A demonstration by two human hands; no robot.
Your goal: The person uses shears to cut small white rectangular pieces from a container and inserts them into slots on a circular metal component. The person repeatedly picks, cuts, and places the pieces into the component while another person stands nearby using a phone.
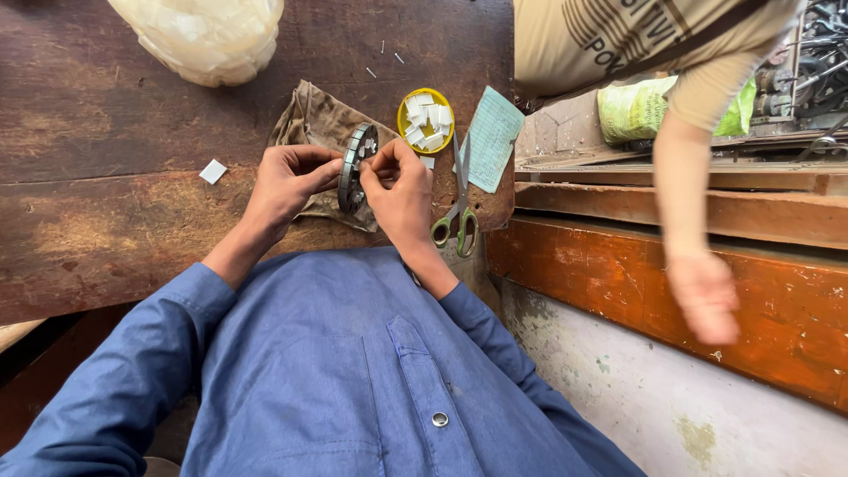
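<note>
— Metal ring (356, 168), which way does it stand?
— On edge over the brown cloth (314, 119), faces sideways, pinched by left hand (287, 181) and right hand (399, 185) fingers.

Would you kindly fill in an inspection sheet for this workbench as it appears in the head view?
Surface: worn dark wooden table, scuffed, right end beside an orange-brown ledge.
Job's things: slotted metal ring, held on edge over a brown cloth; yellow dish of white paper pieces behind it.
Clutter: green-handled scissors, pale green paper sheet, loose white paper square, translucent plastic bag.
Hands: left hand grips the ring's left side; right hand pinches at its rim.
Cables: nothing seen.
Surroundings: another person's arm hangs at right; green sack and metal parts behind.
</note>
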